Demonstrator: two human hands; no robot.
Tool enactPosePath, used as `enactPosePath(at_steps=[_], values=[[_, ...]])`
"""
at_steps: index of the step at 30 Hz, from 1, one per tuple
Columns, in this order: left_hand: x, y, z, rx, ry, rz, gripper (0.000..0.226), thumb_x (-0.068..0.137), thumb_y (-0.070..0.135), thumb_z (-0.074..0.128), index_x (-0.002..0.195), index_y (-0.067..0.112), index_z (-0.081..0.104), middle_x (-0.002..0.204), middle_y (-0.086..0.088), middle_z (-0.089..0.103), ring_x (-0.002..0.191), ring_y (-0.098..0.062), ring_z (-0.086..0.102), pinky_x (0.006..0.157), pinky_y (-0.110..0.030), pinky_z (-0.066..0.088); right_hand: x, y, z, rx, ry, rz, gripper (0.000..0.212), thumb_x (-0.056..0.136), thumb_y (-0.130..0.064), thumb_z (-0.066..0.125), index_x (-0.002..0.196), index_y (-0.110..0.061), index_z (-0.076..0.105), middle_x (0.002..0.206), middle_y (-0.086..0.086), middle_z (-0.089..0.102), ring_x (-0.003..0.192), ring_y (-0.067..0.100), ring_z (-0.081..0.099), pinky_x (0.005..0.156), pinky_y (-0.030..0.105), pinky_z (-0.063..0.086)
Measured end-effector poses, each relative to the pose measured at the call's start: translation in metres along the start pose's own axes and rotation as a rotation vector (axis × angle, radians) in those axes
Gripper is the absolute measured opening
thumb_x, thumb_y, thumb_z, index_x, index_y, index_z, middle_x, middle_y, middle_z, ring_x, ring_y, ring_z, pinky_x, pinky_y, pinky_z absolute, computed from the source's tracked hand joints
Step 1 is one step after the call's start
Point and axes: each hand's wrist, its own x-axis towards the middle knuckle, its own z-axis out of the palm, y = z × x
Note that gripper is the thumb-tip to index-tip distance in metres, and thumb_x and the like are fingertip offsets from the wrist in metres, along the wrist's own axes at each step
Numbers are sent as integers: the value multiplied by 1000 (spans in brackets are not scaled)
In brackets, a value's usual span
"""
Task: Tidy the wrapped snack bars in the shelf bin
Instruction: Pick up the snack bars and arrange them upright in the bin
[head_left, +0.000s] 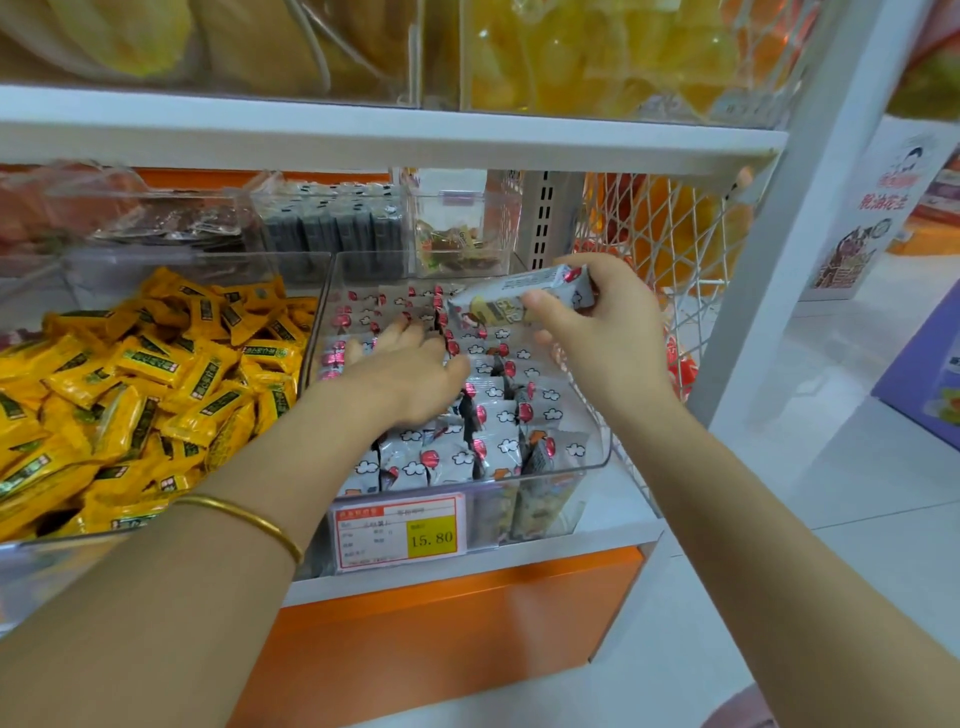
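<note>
Right now our right hand (597, 332) is up above the back right of the clear bin (605, 457), pinching one wrapped snack bar (524, 296) between thumb and fingers, bar roughly level, clear of the rest. Our left hand (410, 374) is down inside the bin, palm down, fingers spread and flat on the upright bars (498, 415), pressing toward the back left rows. It grips nothing that we can see; fingertips partly hidden among wrappers. A gold bangle (244, 519) sits on the left forearm.

Risks, as we judge them. The bars stand on edge in loose rows, wrappers look slick, so a sideways push from the flat hand could topple a row like dominoes, mostly near the front where some already lean. The pinch on the lifted bar is light; if it slips, the bar lands crosswise on top and has to be fished out. Slotting it in needs a gap; forcing it could crumple a wrapper or buckle neighbours. The left forearm crosses low over the heaped yellow candy packs (130, 374) in the next bin, so pulling back could drag some over the edge. The price tag (400, 535) on the front wall sits near the forearm too, though a knock looks less likely.
</note>
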Motion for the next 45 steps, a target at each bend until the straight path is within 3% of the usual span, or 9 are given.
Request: enactPosePath(at_steps=[3, 8, 16, 20, 29, 34, 37, 40, 45], values=[[-3, 1, -3, -4, -24, 7, 57, 96, 46, 9, 134, 15, 39, 147, -8, 29, 138, -22, 14, 108, -57, 4, 17, -2, 10, -30, -37, -21, 25, 86, -22, 65, 90, -3, 49, 74, 4, 49, 79, 26, 58, 78, 49, 52], [-19, -1, 2, -24, -10, 60, 57, 95, 48, 7, 137, 24, 37, 152, -2, 19, 141, -18, 5, 110, -54, -6, 44, -11, 28, -117, -115, -118, 22, 84, -22, 68, 95, -10, 53, 78, -8, 50, 71, 10, 50, 56, 12, 38], [-37, -1, 5, -61, 46, 98, 53, 95, 47, 10, 139, 29, 33, 150, 2, 23, 139, -17, 12, 111, -51, -7, 64, -13, 50, -378, -380, -248, 30, 86, -17, 64, 108, 0, 52, 85, 2, 49, 77, 18, 46, 64, 29, 43], [-40, -1, 6, -69, 59, 104, 52, 95, 46, 11, 141, 29, 31, 151, 2, 20, 140, -15, 10, 111, -50, -8, 65, -7, 57, -406, -356, -272, 30, 86, -16, 64, 108, -2, 51, 85, 4, 45, 77, 21, 43, 62, 25, 32], [-48, 1, 0, -77, 76, 99, 51, 96, 42, 13, 139, 24, 34, 151, -1, 21, 140, -18, 11, 113, -50, -3, 59, 2, 72, -550, -512, -311, 35, 80, -24, 72, 105, -2, 61, 100, 12, 61, 91, 26, 56, 73, 30, 44], [-60, -1, -10, 163, 294, 101, 55, 96, 40, 17, 141, 12, 34, 152, -4, 24, 142, -19, 8, 114, -47, 1, 56, 5, 80, -662, -654, -312, 23, 90, -17, 52, 109, -16, 65, 112, 5, 64, 107, 25, 54, 92, 39, 45], [-63, -9, -15, 238, 336, 46, 54, 97, 39, 17, 142, 12, 30, 153, -5, 23, 143, -19, 7, 113, -48, -1, 57, 4, 80, -755, -740, -302, 39, 89, -6, 41, 115, -23, 65, 122, 0, 62, 118, 25, 46, 99, 37, 37], [-64, -14, -15, 245, 321, 27, 52, 97, 38, 18, 141, 14, 33, 150, -4, 30, 142, -19, 13, 114, -46, 3, 62, -1, 79, -760, -741, -312, 41, 89, -1, 40, 115, -19, 65, 123, 4, 62, 111, 24, 55, 90, 28, 42], [-65, -14, -12, 267, 362, 65, 53, 96, 41, 20, 137, 14, 41, 143, -4, 42, 137, -20, 26, 114, -42, 8, 76, -7, 83, -653, -594, -233, 32, 92, 1, 45, 111, -14, 66, 121, 7, 63, 108, 25, 59, 95, 33, 47]])
